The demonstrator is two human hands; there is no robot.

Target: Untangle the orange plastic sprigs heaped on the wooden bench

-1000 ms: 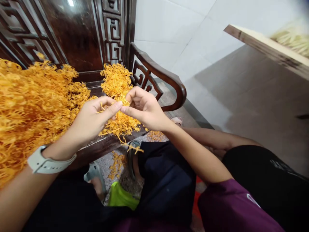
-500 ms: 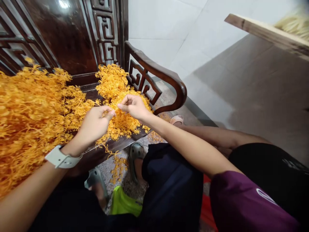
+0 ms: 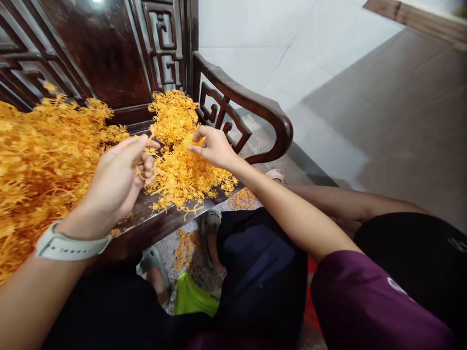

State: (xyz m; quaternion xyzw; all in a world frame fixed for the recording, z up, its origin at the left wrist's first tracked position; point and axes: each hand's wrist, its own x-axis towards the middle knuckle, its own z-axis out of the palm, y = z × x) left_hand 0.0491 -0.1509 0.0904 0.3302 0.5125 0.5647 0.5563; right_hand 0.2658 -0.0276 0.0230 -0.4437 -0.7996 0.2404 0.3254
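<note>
My left hand [image 3: 116,182], with a pale watch band [image 3: 67,245] on its wrist, hovers over the dark wooden bench seat [image 3: 153,226] and pinches a few orange strands between its curled fingers. My right hand [image 3: 213,146] rests on the small orange pile [image 3: 178,160], thumb and forefinger pressed together on strands at its top. A far bigger heap of the same orange stringy strands [image 3: 44,160] lies to the left of my left hand.
The carved bench back [image 3: 109,53] and curved armrest [image 3: 248,109] bound the seat. Orange bits [image 3: 184,245] litter the floor by grey sandals [image 3: 209,226] and a green thing [image 3: 193,299]. Another person's arm [image 3: 350,204] and black-clad leg sit at right. A wooden board [image 3: 419,19] juts top right.
My hands have drawn apart: the left pulled back left with some strands, the right moved onto the small pile. The view shifted slightly.
</note>
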